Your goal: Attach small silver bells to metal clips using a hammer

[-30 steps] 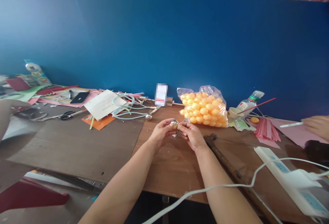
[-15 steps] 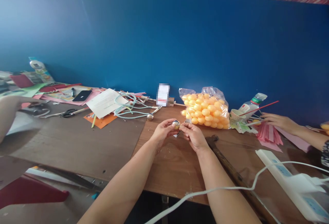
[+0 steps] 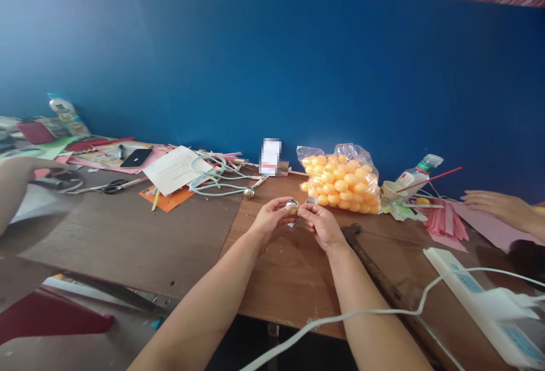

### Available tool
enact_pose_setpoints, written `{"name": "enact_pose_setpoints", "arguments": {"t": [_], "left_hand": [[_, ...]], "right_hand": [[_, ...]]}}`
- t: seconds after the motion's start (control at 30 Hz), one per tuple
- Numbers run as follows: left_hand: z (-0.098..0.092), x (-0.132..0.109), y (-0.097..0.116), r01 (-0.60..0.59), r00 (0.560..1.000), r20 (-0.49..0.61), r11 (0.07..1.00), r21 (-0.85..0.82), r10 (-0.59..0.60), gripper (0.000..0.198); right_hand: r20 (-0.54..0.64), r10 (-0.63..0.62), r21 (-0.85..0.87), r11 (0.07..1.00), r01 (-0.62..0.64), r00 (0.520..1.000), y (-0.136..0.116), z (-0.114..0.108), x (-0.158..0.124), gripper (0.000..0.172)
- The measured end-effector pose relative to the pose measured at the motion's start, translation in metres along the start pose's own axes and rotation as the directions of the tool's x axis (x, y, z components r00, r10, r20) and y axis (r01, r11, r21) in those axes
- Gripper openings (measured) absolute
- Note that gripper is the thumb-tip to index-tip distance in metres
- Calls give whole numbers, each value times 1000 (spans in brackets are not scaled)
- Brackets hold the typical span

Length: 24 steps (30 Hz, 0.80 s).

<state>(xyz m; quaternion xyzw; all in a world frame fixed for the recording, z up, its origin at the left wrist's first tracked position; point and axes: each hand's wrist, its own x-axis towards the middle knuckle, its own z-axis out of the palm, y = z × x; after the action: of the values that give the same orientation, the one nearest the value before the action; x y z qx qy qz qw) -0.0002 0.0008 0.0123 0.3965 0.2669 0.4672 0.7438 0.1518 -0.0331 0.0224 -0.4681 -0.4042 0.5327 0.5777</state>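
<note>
Between the fingertips of my left hand is a small shiny metallic ball, held just above the brown table. My right hand pinches at the ball's right side; whatever its fingertips grip is too small to make out. Below the ball a small pale edge shows, partly hidden by the fingers. Another shiny ball rests on the table to the left, close to a loop of pale blue cord. Behind my right hand stands a clear bag of orange balls.
A wooden stick lies beside my right forearm. A white power strip and its cable sit at right. Scissors, papers and a phone lie left. Other people's hands are at both sides, near pink strips at right.
My hands and the ball stay almost still. At the right, the other person's hand has moved away from the pink strips, further right over the pink sheet.
</note>
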Motion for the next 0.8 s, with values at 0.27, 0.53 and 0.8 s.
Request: {"name": "enact_pose_setpoints", "arguments": {"t": [0.27,0.53,0.8], "left_hand": [[-1,1,-1,0,1000,-8,1000,12,0,40],[0,1,-1,-1,1000,-17,1000,20,2,38],[-1,1,-2,-23,1000,-8,1000,19,23,38]], "right_hand": [[9,17,28,999,-17,1000,1,0,1,28],[32,39,45,998,-41,999,3,-4,3,29],[35,47,51,998,-48,998,3,-4,3,29]]}}
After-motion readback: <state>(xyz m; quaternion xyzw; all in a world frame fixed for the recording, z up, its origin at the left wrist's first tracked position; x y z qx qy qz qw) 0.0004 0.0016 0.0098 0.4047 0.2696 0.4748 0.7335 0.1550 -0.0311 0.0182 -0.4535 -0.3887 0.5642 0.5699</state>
